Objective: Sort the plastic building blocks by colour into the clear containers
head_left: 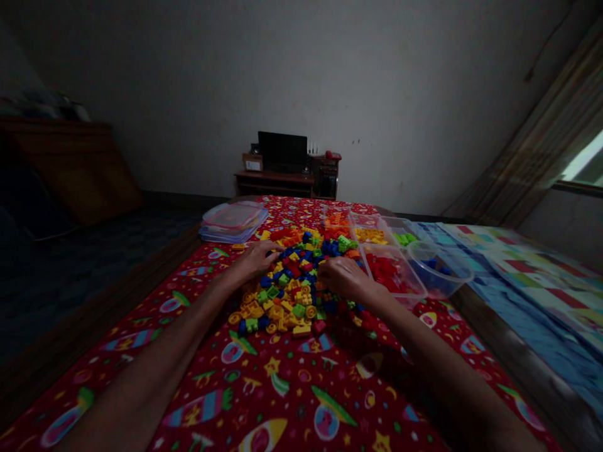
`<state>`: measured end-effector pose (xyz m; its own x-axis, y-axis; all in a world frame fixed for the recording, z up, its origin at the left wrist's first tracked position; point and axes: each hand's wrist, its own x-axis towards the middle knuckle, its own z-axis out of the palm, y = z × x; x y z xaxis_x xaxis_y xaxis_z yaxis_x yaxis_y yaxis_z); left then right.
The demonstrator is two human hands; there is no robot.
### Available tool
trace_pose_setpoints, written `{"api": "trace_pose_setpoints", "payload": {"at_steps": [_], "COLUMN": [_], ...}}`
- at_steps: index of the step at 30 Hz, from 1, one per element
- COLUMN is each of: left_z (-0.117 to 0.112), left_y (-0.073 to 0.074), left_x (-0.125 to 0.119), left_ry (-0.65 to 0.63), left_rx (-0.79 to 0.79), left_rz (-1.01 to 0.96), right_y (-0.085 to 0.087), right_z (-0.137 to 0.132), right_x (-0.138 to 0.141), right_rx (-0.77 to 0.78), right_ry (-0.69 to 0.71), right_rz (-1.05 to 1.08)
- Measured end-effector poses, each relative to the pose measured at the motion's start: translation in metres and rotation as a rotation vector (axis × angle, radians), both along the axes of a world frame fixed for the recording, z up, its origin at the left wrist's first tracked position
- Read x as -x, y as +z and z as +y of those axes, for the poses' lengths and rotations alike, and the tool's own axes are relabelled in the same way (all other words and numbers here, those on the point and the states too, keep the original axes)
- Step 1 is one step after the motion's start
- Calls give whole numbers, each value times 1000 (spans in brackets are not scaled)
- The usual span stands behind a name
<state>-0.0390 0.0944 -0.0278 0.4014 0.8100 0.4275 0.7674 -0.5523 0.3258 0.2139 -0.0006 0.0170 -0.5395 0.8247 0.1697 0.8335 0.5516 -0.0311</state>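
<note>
A heap of small plastic building blocks [294,282], yellow, blue, red, green and orange, lies on a red patterned cloth [282,389]. My left hand [254,260] rests on the left edge of the heap, fingers curled down into the blocks. My right hand [343,276] lies on the heap's right side, back upward, fingers bent among the blocks. What either hand grips is hidden. Clear tubs to the right hold sorted blocks: red [391,271], blue [440,269], green [404,238], yellow [370,235], orange [336,220].
A stack of clear lids [233,221] sits at the far left of the cloth. A striped mat [532,276] lies to the right. A low cabinet with a dark screen [282,154] stands against the far wall. The room is dim.
</note>
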Motion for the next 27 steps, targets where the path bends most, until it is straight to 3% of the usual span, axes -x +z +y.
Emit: {"api": "trace_pose_setpoints", "payload": {"at_steps": [4, 8, 12, 16, 20, 24, 27], "left_z": [-18, -47, -68, -70, -61, -51, -47], "left_y": [24, 35, 37, 40, 42, 39, 36], "left_x": [-16, -44, -64, -64, -58, -56, -58], "left_ry": [-185, -372, -361, -287, -259, -173, -197], "left_rx": [76, 150, 191, 224, 282, 356, 401], "left_rz": [58, 197, 401, 449, 248, -133, -288], "right_y": [-10, -26, -36, -29, -15, -3, 2], "right_z": [-14, -7, 6, 10, 3, -2, -3], "right_x": [-3, -15, -19, -16, -14, -11, -8], "right_rx": [-59, -137, -141, -79, -36, 50, 205], "right_ry": [125, 204, 215, 69, 25, 61, 41], "right_rz": [15, 104, 181, 93, 131, 375, 543]}}
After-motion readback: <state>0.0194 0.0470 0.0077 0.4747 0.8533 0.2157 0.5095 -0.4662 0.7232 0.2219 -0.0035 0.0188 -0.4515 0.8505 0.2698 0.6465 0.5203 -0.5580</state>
